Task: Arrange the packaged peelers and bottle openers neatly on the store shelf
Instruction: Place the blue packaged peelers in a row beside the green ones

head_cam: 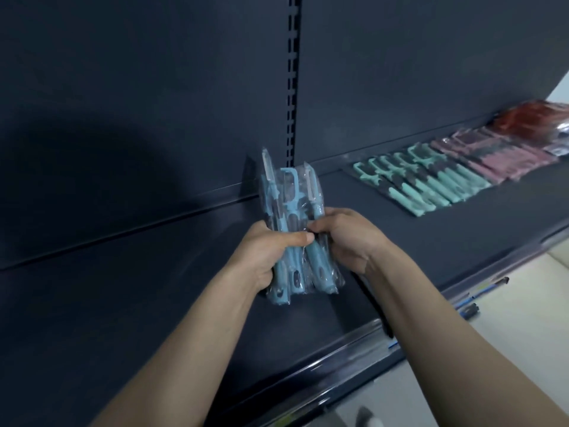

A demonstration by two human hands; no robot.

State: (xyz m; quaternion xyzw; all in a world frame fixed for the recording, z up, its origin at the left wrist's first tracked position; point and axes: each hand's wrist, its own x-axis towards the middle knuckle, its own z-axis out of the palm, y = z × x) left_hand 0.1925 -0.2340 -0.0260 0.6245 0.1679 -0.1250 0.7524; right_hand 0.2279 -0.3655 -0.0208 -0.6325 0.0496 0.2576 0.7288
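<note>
From the head view, both hands meet over the dark shelf [385, 211], holding one bundle of blue packaged peelers [292, 229] between them. The left hand [271, 251] is wrapped round the bundle's left side, thumb pressed across the front of the clear wrap; the right hand [348, 238] closes on the right side, fingertips pinching the plastic near the middle. The grip sits about midway along the packs, so the heads stand clear above the hands and the handle ends hang out below.

The bundle stands nearly upright, its long axis running from the shelf's front edge toward the back panel [154, 103], blades toward the back, handles toward the person. How many packs are in it is hard to count through the glare on the wrap, and the hands cover the middle.

Farther along toward the shelf's right end lies a row of green packaged peelers [431, 183], then pink packs [498, 155], then red packs [532, 118] blurred and cut by the frame edge. All of these lie flat.
</note>
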